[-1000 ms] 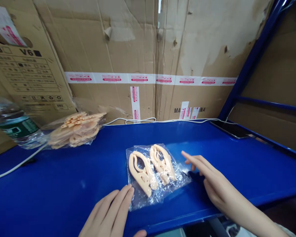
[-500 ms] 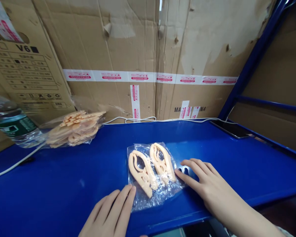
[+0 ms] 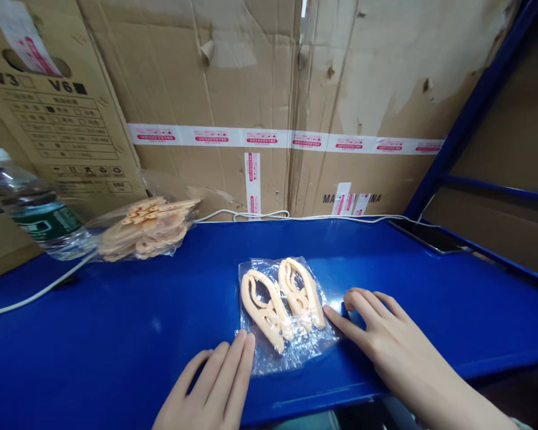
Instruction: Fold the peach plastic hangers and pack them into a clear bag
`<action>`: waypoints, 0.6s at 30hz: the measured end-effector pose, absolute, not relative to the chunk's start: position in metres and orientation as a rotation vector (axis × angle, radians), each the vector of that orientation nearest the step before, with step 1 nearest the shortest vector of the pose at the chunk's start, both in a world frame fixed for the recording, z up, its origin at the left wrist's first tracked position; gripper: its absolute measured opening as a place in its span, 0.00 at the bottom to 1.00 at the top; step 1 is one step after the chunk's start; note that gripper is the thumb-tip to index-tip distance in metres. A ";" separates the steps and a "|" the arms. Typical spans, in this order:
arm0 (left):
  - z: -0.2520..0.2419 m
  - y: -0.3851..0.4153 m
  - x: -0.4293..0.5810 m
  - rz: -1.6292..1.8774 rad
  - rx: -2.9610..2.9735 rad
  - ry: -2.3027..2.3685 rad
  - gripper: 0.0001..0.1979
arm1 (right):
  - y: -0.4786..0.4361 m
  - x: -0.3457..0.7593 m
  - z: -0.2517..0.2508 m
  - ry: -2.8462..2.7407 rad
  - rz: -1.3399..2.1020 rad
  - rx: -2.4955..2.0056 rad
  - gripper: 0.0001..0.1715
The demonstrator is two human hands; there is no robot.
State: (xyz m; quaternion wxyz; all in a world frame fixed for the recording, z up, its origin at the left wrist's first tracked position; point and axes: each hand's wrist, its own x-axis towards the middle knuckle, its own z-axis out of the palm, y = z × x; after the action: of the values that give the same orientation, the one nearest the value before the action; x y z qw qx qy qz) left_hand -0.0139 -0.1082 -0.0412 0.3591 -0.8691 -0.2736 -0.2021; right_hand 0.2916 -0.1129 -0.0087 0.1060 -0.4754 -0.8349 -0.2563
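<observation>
Two cream folding clothes hangers lie side by side, folded up, inside a clear plastic bag on the blue shelf. My left hand rests at the bag's lower left edge, its fingers stretched out and fingertips touching the plastic. On the other side, my right hand has its index fingertip against the bag's right edge. Its other fingers are bent and apart, with nothing held in them. The left thumb is hidden.
At the back left, a clear bag of several more cream hangers lies beside a water bottle. A white cable runs along the cardboard. A dark phone lies at the right, near a blue post.
The view has shifted slightly, so everything appears a little further right. Both hands stay at the bag's edges; the right hand's middle fingers are a little more curled.
</observation>
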 end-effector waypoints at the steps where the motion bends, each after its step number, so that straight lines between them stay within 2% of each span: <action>1: -0.041 -0.109 -0.014 -0.521 -2.240 -0.713 0.23 | -0.113 0.294 -0.008 -2.466 -0.726 -1.412 0.28; 4: -0.038 -0.111 -0.014 -0.501 -2.253 -0.748 0.23 | -0.108 0.303 -0.002 -2.532 -0.587 -1.459 0.36; 7: -0.033 -0.115 -0.011 -0.517 -2.266 -0.788 0.24 | -0.096 0.310 0.012 -2.669 -0.496 -1.486 0.39; 12: -0.031 -0.122 0.011 -0.566 -2.333 -0.743 0.20 | -0.052 0.310 0.044 -2.967 -0.649 -1.467 0.38; 15: -0.033 -0.124 0.046 -0.735 -2.354 -0.875 0.21 | -0.018 0.303 0.057 -3.131 -0.779 -1.323 0.36; 18: -0.029 -0.123 0.092 -0.893 -2.486 -0.924 0.38 | 0.011 0.289 0.065 -3.153 -0.963 -1.133 0.33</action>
State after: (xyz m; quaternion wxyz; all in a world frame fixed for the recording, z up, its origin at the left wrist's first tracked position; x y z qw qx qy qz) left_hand 0.0919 -0.1230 -0.0290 0.1708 -0.8754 -0.3252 -0.3143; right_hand 0.2890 0.0108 0.0646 -0.1712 -0.3202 -0.8911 -0.2723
